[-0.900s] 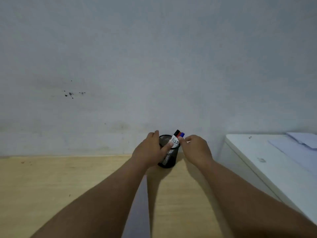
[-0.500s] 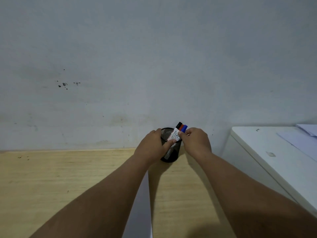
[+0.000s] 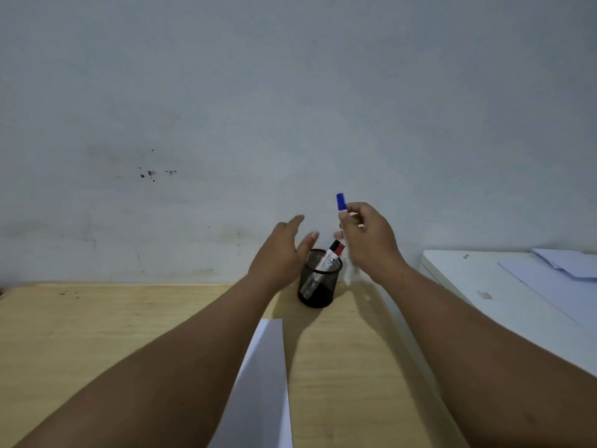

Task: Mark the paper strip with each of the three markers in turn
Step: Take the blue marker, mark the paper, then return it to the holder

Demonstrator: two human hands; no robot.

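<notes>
Blue-capped marker (image 3: pixel 340 202) pinched upright in the right hand (image 3: pixel 368 236) above the black mesh pen cup (image 3: pixel 318 279), clear for uncapping; open, empty left hand (image 3: pixel 281 250) beside the cup, paper strip (image 3: pixel 263 383) lying nearer on the wooden table (image 3: pixel 97 334).

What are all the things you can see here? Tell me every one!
blue marker: 1, blue cap, held up in the right hand
markers in the cup: 2, red cap and black cap, leaning in the mesh cup
mesh cup: 1, black, on the table by the wall
paper strip: 1, white, flat on the table between the arms
table: 1, light wood
white surface: 1, at right, with pale papers on it
wall: grey, dark specks
left hand: open, beside the cup
right hand: closed on the blue marker
</notes>
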